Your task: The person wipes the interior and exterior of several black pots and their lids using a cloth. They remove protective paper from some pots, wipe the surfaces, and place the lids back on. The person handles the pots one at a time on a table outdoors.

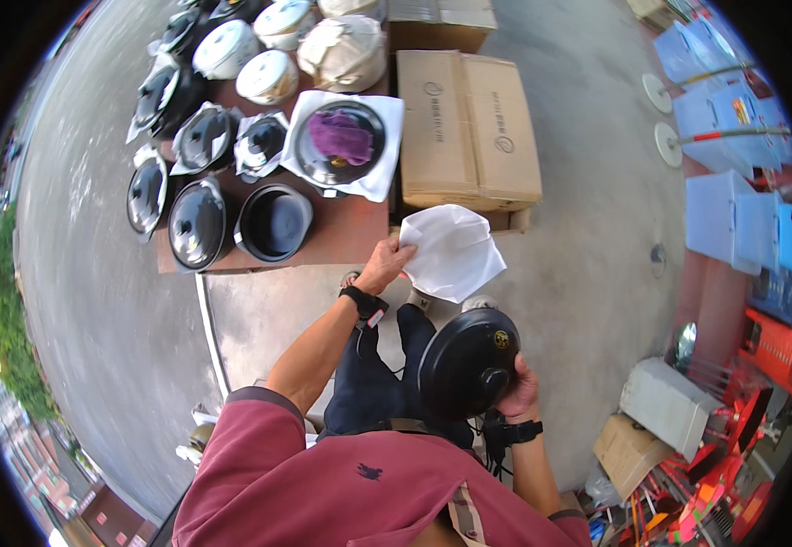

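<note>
My left hand (pixel 389 262) pinches the edge of a sheet of white paper (pixel 452 251), held out between the table and my legs. In my right hand (pixel 521 391) is a round black pot lid (pixel 464 355) with a knob and a small yellow emblem, tilted in front of my right thigh. Ahead of the left hand, an open black pot (pixel 274 223) stands near the table's front edge. Beyond it, a purple cloth (pixel 341 137) lies on a dark lid or pan (pixel 314 166), which rests on another white sheet (pixel 390 147).
Several black lidded pots (pixel 197 222) and white lidded pots (pixel 267 76) cover the reddish-brown table (pixel 348 232). Cardboard boxes (pixel 467 130) are stacked against its right side. Along the right are blue plastic bins (pixel 717 219), a pale grey box (pixel 669 403) and red items (pixel 724 451).
</note>
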`<state>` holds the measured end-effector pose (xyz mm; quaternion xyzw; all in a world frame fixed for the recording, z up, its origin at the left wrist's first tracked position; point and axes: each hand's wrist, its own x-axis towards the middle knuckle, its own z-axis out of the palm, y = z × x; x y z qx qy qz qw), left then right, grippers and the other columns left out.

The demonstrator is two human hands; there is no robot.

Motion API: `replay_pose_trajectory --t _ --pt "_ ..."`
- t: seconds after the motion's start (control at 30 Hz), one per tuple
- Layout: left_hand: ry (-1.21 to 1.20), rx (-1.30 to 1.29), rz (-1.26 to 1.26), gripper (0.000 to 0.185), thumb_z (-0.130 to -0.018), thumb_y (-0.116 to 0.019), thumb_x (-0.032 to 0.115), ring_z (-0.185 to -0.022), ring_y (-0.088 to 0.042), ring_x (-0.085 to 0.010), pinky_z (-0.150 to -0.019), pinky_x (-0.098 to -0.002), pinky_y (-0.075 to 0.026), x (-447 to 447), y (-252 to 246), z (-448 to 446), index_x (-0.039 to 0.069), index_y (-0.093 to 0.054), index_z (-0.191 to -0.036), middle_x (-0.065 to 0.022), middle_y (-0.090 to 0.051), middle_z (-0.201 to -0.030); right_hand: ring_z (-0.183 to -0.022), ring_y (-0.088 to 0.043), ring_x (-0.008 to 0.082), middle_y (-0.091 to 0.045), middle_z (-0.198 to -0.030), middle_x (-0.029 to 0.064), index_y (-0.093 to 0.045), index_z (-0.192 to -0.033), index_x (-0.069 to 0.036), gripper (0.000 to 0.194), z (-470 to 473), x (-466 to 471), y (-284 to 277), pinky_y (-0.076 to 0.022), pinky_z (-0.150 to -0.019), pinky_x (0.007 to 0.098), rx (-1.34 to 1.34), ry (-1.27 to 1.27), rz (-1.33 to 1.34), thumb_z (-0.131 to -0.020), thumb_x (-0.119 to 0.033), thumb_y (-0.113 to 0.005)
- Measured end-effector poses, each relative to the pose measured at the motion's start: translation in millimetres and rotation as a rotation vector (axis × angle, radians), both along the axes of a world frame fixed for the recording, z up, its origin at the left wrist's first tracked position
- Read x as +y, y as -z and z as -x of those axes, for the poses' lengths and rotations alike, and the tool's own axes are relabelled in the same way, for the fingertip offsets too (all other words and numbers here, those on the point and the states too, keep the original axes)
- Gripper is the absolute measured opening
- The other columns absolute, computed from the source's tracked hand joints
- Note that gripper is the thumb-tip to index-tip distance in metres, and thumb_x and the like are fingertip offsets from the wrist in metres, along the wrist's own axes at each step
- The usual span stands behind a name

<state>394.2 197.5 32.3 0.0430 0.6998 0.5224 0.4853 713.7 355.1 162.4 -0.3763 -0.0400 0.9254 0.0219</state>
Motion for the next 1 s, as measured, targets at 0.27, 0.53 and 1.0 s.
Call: replay_pose_trajectory --t 0.27,0.53,1.0 --pt "-0.508 -0.15 -0.031 0.035 -0.101 -0.071 0.029 -0.089 -0.073 -0.0166 -0.065 -0.0304 -0.059 -164 -9 15 0.006 -0.068 -0.127 -0.0042 -0.075 -0.105 -0.132 -0.061 0.0357 -0.062 -0.146 0.0171 -0.055 -0.147 -0.002 0.065 49 -17 -13 -0.0473 -0.115 0.0536 0.035 -0.166 -0.044 -0.095 -0.035 -0.075" --pt "-1.002 -0.114 -0.015 0.025 -0.101 -0.07 0.028 -0.072 -0.07 -0.0164 -0.055 -0.0315 -0.056 -266 39 88 0.009 -0.069 -0.116 -0.0029 -0.074 -0.096 -0.132 -0.061 0.0352 -0.062 -0.146 0.0173 -0.055 -0.147 -0.001 0.064 101 -81 -17 -0.0473 -0.114 0.0539 0.003 -0.223 -0.022 -0.096 -0.034 -0.075" --pt "-0.65 0.185 0.49 0.053 -0.095 -0.066 0.042 -0.07 -0.073 -0.0382 -0.07 -0.0493 -0.059 -279 63 118 -0.004 -0.049 -0.115 -0.028 -0.072 -0.088 -0.134 -0.06 0.0343 -0.062 -0.147 0.0163 -0.055 -0.147 -0.003 0.062 170 -163 -34 -0.0459 -0.115 0.0543 -0.037 -0.274 -0.049 -0.097 -0.035 -0.074"
